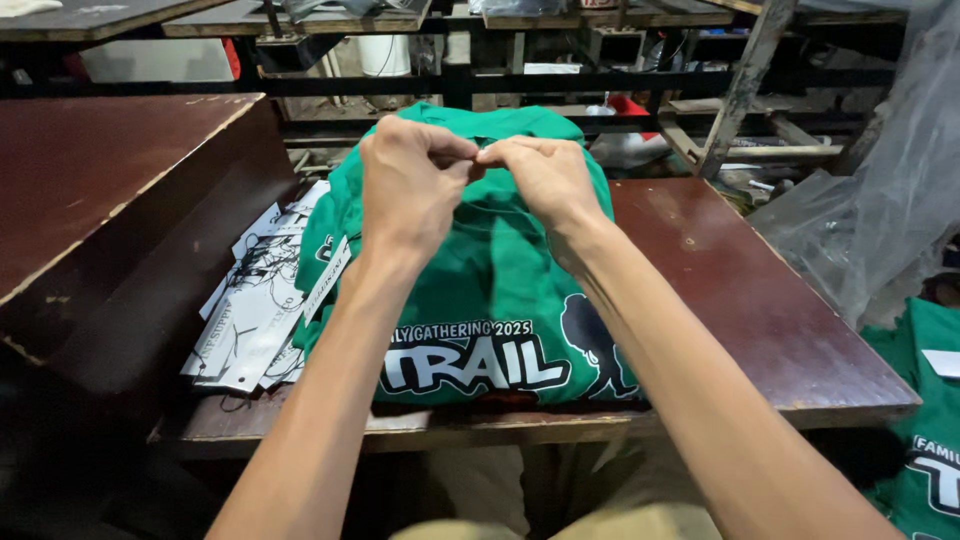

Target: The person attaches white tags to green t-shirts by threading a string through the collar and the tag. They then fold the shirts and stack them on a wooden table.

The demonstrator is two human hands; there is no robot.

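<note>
Head camera: looks down along two bare forearms onto a dark red-brown work table in a cluttered workshop.

Left hand: fingers curled in, thumb and fingertips pinched shut on the cloth at the far end of the green shirt, near the collar.

Right hand: held the same way, pinching the same spot; its fingertips meet those of the left hand, so the two hands are together, touching at the tips.

What they pinch: too small to make out between the fingertips; I can only tell it is at the fabric of the collar end.

Green shirt: lies folded flat on the table, collar end away from the person, white and black printed lettering and a dark figure on the near end, close to the table's front edge. It seems to sit on more green shirts of the same kind, though I cannot tell how many.

Paper tags: a loose heap of white card tags with thin black strings, just left of the shirt, touching its edge; one tag leans against the shirt's left side.

Raised board: a second red-brown surface, higher, to the left.

Plastic sheet: clear, crumpled, hanging at the right.

Other green shirt: same print, lower right, below table level.

Racks: dark metal frames behind the table.
</note>
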